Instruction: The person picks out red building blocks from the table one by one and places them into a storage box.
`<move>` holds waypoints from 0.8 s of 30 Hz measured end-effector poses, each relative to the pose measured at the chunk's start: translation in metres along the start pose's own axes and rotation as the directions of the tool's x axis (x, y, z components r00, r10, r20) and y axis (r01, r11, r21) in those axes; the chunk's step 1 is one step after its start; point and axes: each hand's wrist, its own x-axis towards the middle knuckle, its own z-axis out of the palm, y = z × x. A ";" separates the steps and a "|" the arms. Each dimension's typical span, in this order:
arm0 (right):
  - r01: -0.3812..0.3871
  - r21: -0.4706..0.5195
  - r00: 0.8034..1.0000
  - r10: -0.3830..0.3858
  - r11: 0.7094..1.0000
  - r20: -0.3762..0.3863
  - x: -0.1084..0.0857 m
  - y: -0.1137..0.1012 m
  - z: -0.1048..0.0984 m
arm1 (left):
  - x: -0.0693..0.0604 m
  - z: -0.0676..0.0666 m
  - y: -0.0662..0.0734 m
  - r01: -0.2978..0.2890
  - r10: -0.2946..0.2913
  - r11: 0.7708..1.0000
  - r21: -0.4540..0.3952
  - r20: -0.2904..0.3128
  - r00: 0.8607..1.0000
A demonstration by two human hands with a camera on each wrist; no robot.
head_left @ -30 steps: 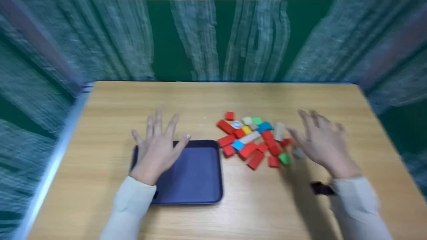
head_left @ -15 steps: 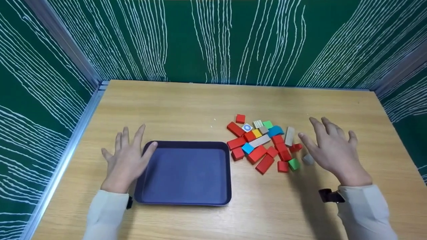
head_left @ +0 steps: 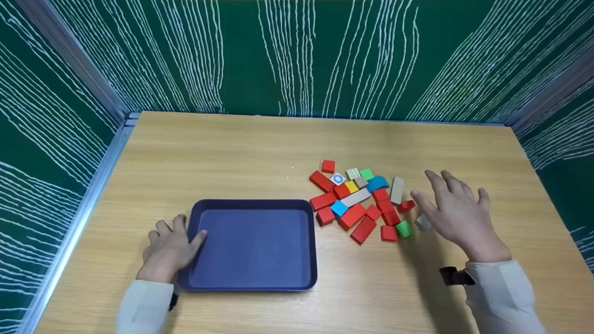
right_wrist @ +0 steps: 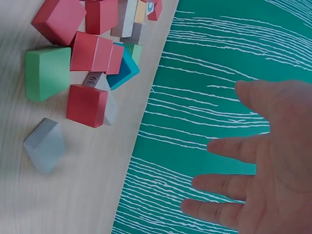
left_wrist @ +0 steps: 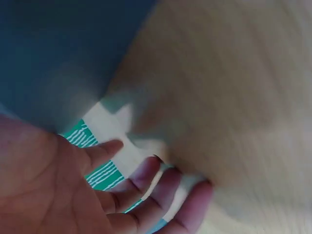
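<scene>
My left hand (head_left: 168, 250) is at the left side of the dark blue tray (head_left: 253, 248), its thumb over the rim and its bent fingers outside, holding that edge. In the left wrist view the tray (left_wrist: 58, 58) covers part of the palm and hides the thumb. My right hand (head_left: 461, 222) hovers right of a group of wooden blocks, fingers spread, holding nothing. Nearest to it are a grey block (head_left: 422, 222), a green block (head_left: 404, 228) and a red block (head_left: 406, 206). The right wrist view shows a grey block (right_wrist: 45, 146) apart from the others.
Several red, blue, yellow, green and plain wood blocks lie close together right of the tray, including a long red block (head_left: 363, 230) and a blue arch-like block (head_left: 377, 183). Green walls (head_left: 241, 55) with white lines surround the wooden table (head_left: 222, 148) at the back and sides.
My left hand has moved left from above the tray, then down to its left rim, with its fingers bending. The tray has shifted slightly toward me. The right hand stays nearly in place.
</scene>
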 end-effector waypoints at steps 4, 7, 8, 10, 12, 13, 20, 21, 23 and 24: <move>-0.009 0.005 1.000 0.009 1.000 0.004 0.001 0.003 0.003 | 0.002 0.000 -0.003 -0.003 0.003 1.000 0.004 0.032 0.999; -0.006 -0.001 1.000 0.005 1.000 -0.015 0.002 0.007 0.007 | 0.005 0.001 -0.005 -0.003 0.006 0.999 -0.039 0.078 0.997; 0.000 -0.006 1.000 0.000 1.000 -0.022 0.002 0.008 0.009 | 0.005 0.001 -0.006 -0.002 0.007 0.998 -0.058 0.091 0.996; 0.016 -0.021 0.999 -0.017 1.000 -0.039 0.003 0.011 0.015 | 0.006 0.002 -0.008 0.004 0.008 0.995 -0.104 0.106 0.994; 0.030 -0.031 0.999 -0.031 0.999 -0.044 0.005 0.013 0.021 | 0.006 0.002 -0.009 0.012 0.003 0.991 -0.132 0.112 0.994; 0.029 -0.030 0.999 -0.030 0.999 -0.038 0.006 0.015 0.024 | 0.006 0.003 -0.009 0.012 0.004 0.990 -0.138 0.115 0.993; -0.062 0.012 0.997 0.062 0.998 0.053 0.017 0.021 0.048 | 0.007 0.005 -0.008 0.011 0.007 0.988 -0.151 0.118 0.993; -0.069 0.015 0.996 0.068 0.998 0.061 0.019 0.021 0.051 | 0.007 0.005 -0.007 0.012 0.006 0.988 -0.151 0.117 0.993; -0.074 0.019 0.995 0.073 0.997 0.067 0.022 0.023 0.055 | 0.007 0.005 -0.006 0.010 0.008 0.988 -0.155 0.113 0.994; -0.074 0.016 0.995 0.073 0.997 0.066 0.022 0.024 0.056 | 0.007 0.005 -0.005 0.009 0.009 0.988 -0.154 0.112 0.994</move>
